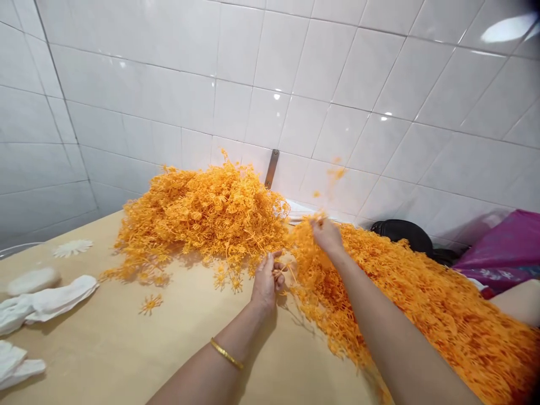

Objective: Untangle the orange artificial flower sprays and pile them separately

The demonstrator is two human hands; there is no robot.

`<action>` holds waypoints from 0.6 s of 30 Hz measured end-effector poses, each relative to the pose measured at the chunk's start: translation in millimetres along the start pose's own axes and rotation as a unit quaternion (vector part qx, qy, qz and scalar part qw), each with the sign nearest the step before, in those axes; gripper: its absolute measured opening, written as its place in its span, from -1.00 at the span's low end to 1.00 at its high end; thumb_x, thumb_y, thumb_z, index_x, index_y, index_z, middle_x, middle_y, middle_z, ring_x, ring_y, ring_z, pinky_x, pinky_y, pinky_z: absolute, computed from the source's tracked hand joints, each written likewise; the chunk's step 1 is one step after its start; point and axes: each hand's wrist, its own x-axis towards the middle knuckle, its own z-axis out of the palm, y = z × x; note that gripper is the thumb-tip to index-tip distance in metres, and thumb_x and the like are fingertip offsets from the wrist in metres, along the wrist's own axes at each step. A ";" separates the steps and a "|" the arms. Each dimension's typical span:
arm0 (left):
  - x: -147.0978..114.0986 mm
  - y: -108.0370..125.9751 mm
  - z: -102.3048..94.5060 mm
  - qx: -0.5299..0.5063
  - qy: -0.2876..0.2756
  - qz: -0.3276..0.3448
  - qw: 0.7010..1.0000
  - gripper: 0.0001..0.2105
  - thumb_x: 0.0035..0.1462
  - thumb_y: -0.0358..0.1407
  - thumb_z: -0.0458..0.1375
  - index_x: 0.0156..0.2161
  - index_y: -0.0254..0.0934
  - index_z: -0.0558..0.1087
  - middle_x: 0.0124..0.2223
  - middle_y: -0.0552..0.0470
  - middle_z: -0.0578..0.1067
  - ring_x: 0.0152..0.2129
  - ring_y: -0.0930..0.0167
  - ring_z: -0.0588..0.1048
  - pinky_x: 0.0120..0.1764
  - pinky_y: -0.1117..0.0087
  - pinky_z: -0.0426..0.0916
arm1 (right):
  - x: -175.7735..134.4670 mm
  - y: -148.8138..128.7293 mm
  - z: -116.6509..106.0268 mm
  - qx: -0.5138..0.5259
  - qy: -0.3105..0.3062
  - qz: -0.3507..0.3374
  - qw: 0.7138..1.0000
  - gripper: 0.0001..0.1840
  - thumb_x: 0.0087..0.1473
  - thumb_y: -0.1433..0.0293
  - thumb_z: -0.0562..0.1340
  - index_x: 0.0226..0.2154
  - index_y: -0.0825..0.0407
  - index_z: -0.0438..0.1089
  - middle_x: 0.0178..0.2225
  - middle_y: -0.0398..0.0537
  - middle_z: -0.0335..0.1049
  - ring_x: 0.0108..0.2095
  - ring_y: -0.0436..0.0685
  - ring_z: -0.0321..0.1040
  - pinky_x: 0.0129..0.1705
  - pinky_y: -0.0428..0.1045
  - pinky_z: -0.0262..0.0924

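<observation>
Two heaps of small orange pieces, like artificial flower sprays with thin radiating stems, lie on the table. My left hand (265, 282) is closed around the thin stem of one orange flower piece, at the right foot of the left heap (202, 214). Above the near end of the larger right heap (413, 287), my right hand (328, 236) pinches several orange flower pieces, which are smeared by motion. A few blurred orange bits (336, 172) show in front of the wall above it. One loose orange flower piece (151, 304) lies alone on the table.
On the pale wooden table (177, 360), white gloves (63, 298), a rounded white object (34, 279) and a white flower-shaped piece (73, 248) lie at left. A metal strip (272, 169) stands against the tiled wall. A black object (403, 233) and purple cloth (502, 247) are at right.
</observation>
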 end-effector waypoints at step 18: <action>3.6 -4.1 -2.4 0.031 0.028 0.014 0.999 -0.56 -0.22 -0.09 0.20 -0.28 -0.21 0.13 -0.61 0.23 0.27 -0.84 0.68 0.04 -0.74 0.61 -0.18 | -118.4 -6.4 -45.4 0.019 -0.023 -0.031 0.999 -0.64 0.00 0.13 0.04 -0.60 0.04 0.22 -0.66 -0.19 0.14 -0.61 -0.02 0.03 -0.55 -0.10 -0.09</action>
